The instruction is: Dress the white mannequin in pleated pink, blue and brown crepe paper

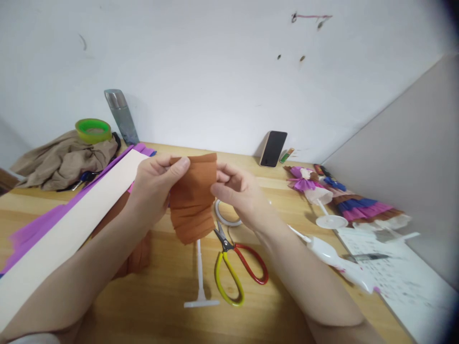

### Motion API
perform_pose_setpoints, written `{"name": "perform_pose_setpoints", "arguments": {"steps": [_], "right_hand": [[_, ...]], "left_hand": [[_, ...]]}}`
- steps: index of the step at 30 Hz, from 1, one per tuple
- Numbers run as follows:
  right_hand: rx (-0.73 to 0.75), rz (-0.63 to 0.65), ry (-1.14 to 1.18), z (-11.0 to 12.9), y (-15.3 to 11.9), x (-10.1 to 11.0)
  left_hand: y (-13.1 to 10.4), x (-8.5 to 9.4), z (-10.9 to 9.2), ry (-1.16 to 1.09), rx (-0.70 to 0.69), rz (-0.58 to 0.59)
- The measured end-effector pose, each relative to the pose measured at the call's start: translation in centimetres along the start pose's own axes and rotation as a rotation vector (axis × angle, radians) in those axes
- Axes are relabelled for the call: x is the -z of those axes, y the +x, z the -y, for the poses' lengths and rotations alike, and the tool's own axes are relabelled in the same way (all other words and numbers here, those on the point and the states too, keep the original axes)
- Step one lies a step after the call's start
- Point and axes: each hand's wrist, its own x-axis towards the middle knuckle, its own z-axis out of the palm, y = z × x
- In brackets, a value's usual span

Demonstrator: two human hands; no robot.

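A piece of brown crepe paper (195,196), folded in pleats, is held up over the desk. My left hand (158,179) pinches its upper left edge between thumb and fingers. My right hand (238,191) closes on its right edge with thumb and fingertips. Below the paper a white plastic stand (200,282) shows its stem and foot; the paper hides the top, so whether they touch I cannot tell. Scissors (226,246) with one yellow and one red handle lie slightly open beside the stand. Behind them, a roll of white tape (229,222) is partly covered by my right hand.
Cream and purple paper strips (89,217) lie under my left arm. A bottle (122,117), a green tape roll (93,130) and cloth (60,157) are back left. A phone (273,149) leans on the wall. Ruffled paper dresses (369,208) and a white glue gun (337,260) lie right.
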Motion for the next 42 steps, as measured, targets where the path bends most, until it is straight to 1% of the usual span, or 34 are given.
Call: {"name": "perform_pose_setpoints", "arguments": {"steps": [2, 4, 6, 9, 11, 13, 15, 17, 18, 20, 22, 26, 29, 32, 35, 37, 39, 41, 42], "right_hand": [[-0.033, 0.064, -0.002, -0.1, 0.0, -0.2], [-0.024, 0.085, -0.02, -0.1, -0.1, -0.4], [0.001, 0.042, -0.023, -0.1, 0.0, -0.2], [0.005, -0.073, -0.009, 0.1, 0.2, 0.5], [-0.013, -0.1, -0.008, 0.4, 0.3, 1.2], [-0.048, -0.068, -0.035, 0.7, 0.4, 1.8], [-0.09, -0.017, -0.088, 0.9, 0.5, 2.2], [-0.122, 0.01, -0.136, 0.9, 0.5, 2.4], [-0.134, 0.016, -0.153, 0.9, 0.5, 2.5], [-0.153, 0.026, -0.173, 0.7, 0.6, 2.5], [-0.172, 0.043, -0.184, 0.6, 0.6, 2.5], [-0.205, 0.056, -0.179, 0.5, 0.8, 2.6], [-0.223, 0.045, -0.196, 0.5, 0.8, 3.0], [-0.231, 0.061, -0.249, 0.8, 0.8, 3.6], [-0.212, 0.076, -0.338, 1.2, 0.7, 4.1], [-0.207, 0.044, -0.398, 1.4, 0.8, 4.3], [-0.193, -0.015, -0.431, 1.5, 0.8, 4.4], [-0.173, -0.072, -0.434, 1.6, 0.8, 4.4], [-0.162, -0.095, -0.423, 1.6, 0.8, 4.4]], "left_hand": [[0.1, 0.1, -0.2, -0.007, -0.02, -0.048], [0.4, 0.2, -0.2, -0.016, -0.043, -0.069], [0.8, 0.4, 0.0, -0.025, -0.051, -0.067], [1.2, 0.6, 0.4, -0.039, -0.034, -0.028], [1.3, 0.7, 0.6, -0.032, -0.002, 0.014], [1.3, 0.9, 0.7, -0.025, 0.049, 0.076], [1.3, 1.0, 0.7, -0.02, 0.124, 0.183], [1.4, 1.1, 0.8, -0.016, 0.212, 0.301], [1.4, 1.1, 0.9, -0.011, 0.253, 0.339], [1.6, 1.1, 1.1, -0.003, 0.308, 0.355], [1.7, 1.1, 1.2, 0.003, 0.319, 0.316], [2.0, 1.1, 1.2, 0.001, 0.265, 0.215], [2.3, 1.4, 1.1, 0.04, 0.232, 0.168], [2.8, 2.0, 0.9, 0.085, 0.173, 0.106], [3.2, 2.6, 0.5, 0.093, 0.095, 0.018], [3.4, 2.9, 0.2, 0.092, 0.054, -0.038], [3.5, 3.1, 0.0, 0.09, 0.021, -0.086], [3.8, 3.3, 0.0, 0.092, -0.004, -0.112], [3.9, 3.5, 0.1, 0.101, -0.008, -0.106]]}}
